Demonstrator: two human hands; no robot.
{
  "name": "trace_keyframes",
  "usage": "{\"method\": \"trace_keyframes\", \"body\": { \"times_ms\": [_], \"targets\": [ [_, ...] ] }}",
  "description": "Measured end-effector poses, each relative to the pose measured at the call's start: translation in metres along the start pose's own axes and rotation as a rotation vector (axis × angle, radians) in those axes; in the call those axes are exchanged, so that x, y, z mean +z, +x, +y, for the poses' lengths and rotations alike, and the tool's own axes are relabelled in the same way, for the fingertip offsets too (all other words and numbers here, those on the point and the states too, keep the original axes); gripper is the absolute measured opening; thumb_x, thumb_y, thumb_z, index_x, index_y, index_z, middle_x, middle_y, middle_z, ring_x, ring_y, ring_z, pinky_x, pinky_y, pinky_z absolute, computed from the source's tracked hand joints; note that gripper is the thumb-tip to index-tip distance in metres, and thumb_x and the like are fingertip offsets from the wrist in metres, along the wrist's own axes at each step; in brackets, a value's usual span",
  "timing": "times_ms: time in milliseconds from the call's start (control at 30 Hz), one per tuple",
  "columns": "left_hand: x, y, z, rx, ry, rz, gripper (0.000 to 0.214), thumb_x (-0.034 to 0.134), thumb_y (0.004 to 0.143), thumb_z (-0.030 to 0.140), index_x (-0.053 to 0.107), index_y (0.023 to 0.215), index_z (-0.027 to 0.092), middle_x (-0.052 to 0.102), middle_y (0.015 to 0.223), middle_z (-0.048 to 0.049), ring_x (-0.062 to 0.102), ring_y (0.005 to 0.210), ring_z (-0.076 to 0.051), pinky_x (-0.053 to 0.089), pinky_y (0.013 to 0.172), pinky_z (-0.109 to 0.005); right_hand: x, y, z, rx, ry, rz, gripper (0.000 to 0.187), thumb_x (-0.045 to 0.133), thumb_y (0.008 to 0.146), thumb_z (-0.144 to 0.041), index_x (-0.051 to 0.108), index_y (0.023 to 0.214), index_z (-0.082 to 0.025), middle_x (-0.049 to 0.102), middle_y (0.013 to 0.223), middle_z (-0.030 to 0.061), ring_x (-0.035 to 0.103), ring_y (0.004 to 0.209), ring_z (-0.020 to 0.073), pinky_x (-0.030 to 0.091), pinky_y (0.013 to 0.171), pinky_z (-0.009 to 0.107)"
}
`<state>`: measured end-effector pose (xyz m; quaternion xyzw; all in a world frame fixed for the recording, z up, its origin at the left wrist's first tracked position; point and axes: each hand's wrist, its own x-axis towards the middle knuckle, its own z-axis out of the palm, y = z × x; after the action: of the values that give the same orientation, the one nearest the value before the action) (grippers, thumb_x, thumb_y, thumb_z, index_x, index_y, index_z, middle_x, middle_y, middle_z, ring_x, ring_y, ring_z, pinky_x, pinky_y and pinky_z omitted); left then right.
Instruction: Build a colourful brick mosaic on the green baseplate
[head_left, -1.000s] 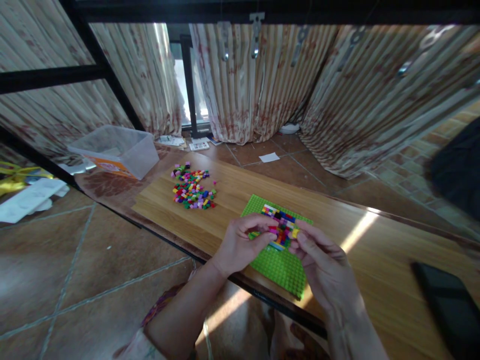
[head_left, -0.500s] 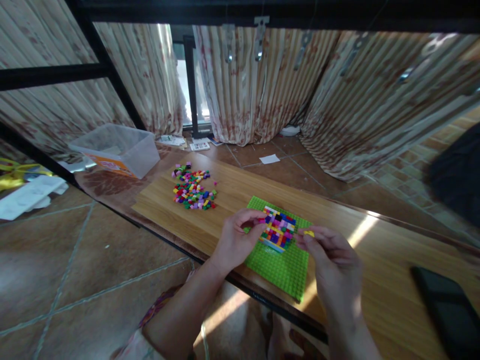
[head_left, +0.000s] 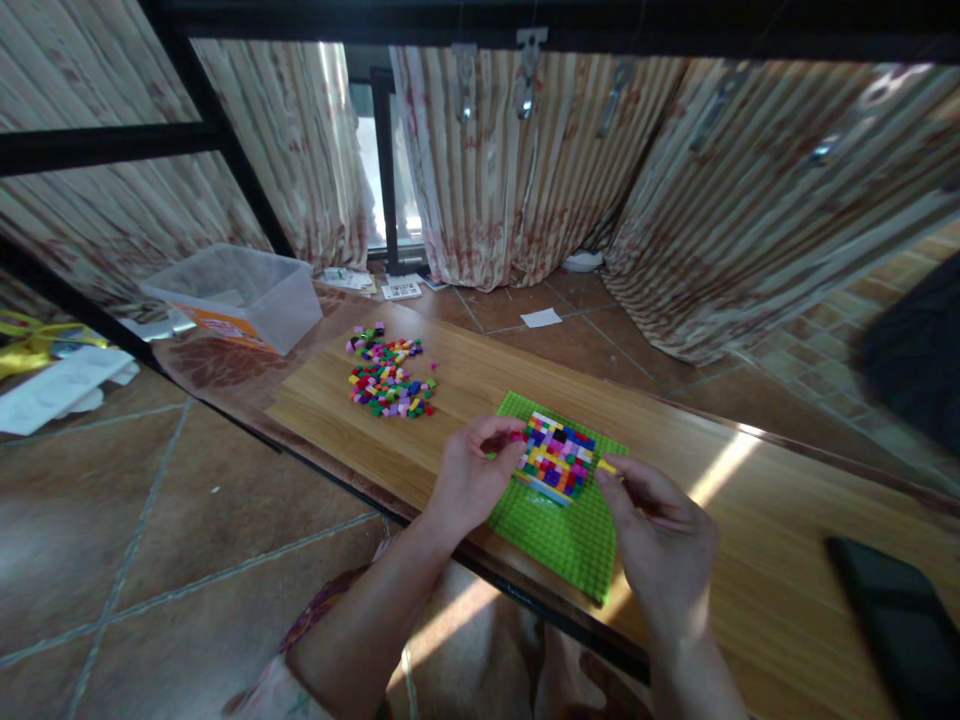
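A block of many coloured toy bricks (head_left: pixel 556 458) stands on a green studded baseplate (head_left: pixel 559 545) on the wooden board. My left hand (head_left: pixel 480 470) is at the block's left side, thumb and forefinger pinched on a small pink brick (head_left: pixel 517 437), partly hidden by the fingers. To the right of the block, my right hand (head_left: pixel 660 520) pinches a small yellow brick (head_left: pixel 606 466) between thumb and forefinger, close to the block's right edge. The block's lower side shows light blue and yellow bricks.
Loose coloured bricks (head_left: pixel 390 385) lie in a pile on the board's left part. Beyond them sits a clear plastic bin (head_left: pixel 277 305) with an orange label. A dark phone-like slab (head_left: pixel 892 620) rests at the right. Striped curtains (head_left: pixel 517 180) hang behind the table.
My right hand has moved slightly left, and the yellow brick has turned and come nearer the block. My left hand stays nearly in place, still pinching the pink brick.
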<state>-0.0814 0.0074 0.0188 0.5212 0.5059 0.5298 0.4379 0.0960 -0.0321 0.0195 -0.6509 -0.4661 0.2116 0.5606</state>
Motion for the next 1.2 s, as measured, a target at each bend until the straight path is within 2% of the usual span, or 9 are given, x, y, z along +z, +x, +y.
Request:
{"method": "trace_keyframes", "body": {
  "times_ms": [200,467,600,733,900,1100,1200],
  "targets": [
    [0.000,-0.001,0.000,0.001,0.010,-0.012,0.017,0.066,0.078,0.011,0.074,0.092,0.017,0.073,0.085,-0.0019,0.063,0.075,-0.013,0.050,0.073,-0.023,-0.001,0.001,0.007,-0.026,0.057,-0.032,0.022,0.074,0.075,-0.038,0.074,0.087,-0.020,0.076,0.084,0.0045,0.069,0.075,0.0169,0.055,0.072,0.030],
    [0.001,0.000,-0.001,0.004,0.025,-0.012,0.018,0.065,0.078,0.012,0.074,0.092,0.017,0.072,0.083,-0.0016,0.062,0.074,-0.012,0.049,0.071,-0.023,-0.011,-0.004,0.011,-0.043,-0.084,-0.084,0.027,0.074,0.076,-0.044,0.076,0.094,-0.024,0.078,0.091,0.0044,0.071,0.077,0.0181,0.056,0.072,0.031],
    [0.001,-0.001,-0.002,0.016,0.032,-0.011,0.018,0.066,0.078,0.012,0.074,0.092,0.017,0.072,0.084,-0.0016,0.062,0.074,-0.012,0.049,0.072,-0.023,-0.013,-0.005,0.012,-0.087,-0.159,-0.122,0.021,0.072,0.079,-0.043,0.078,0.088,-0.025,0.077,0.086,0.0030,0.071,0.079,0.0187,0.055,0.076,0.032],
    [0.002,0.000,-0.005,0.024,0.019,-0.015,0.016,0.066,0.078,0.013,0.074,0.091,0.017,0.071,0.082,-0.0014,0.061,0.073,-0.012,0.049,0.071,-0.023,-0.010,-0.006,0.011,-0.107,-0.129,-0.120,0.016,0.071,0.081,-0.039,0.077,0.088,-0.026,0.076,0.085,0.0014,0.069,0.078,0.0166,0.054,0.076,0.030],
    [0.003,0.000,-0.007,0.028,0.015,-0.021,0.016,0.067,0.078,0.014,0.074,0.092,0.017,0.072,0.084,-0.0016,0.062,0.074,-0.012,0.050,0.072,-0.023,-0.004,-0.008,0.010,-0.138,-0.059,-0.143,0.012,0.070,0.082,-0.034,0.077,0.088,-0.026,0.072,0.093,0.0026,0.066,0.084,0.0154,0.054,0.074,0.027],
    [0.003,0.001,-0.007,0.022,0.008,-0.029,0.016,0.067,0.078,0.015,0.074,0.092,0.017,0.072,0.083,-0.0011,0.062,0.073,-0.012,0.050,0.071,-0.023,0.003,-0.011,0.012,-0.085,0.002,-0.146,0.015,0.071,0.080,-0.035,0.077,0.086,-0.023,0.071,0.093,0.0051,0.066,0.084,0.0174,0.053,0.072,0.030],
    [0.003,0.000,-0.006,0.017,0.024,-0.030,0.016,0.066,0.078,0.014,0.074,0.092,0.017,0.072,0.083,-0.0010,0.062,0.073,-0.012,0.050,0.072,-0.023,0.007,-0.012,0.014,0.004,0.069,-0.125,0.018,0.075,0.075,-0.036,0.078,0.086,-0.021,0.073,0.092,0.0065,0.067,0.081,0.0187,0.054,0.073,0.033]
  ]
}}
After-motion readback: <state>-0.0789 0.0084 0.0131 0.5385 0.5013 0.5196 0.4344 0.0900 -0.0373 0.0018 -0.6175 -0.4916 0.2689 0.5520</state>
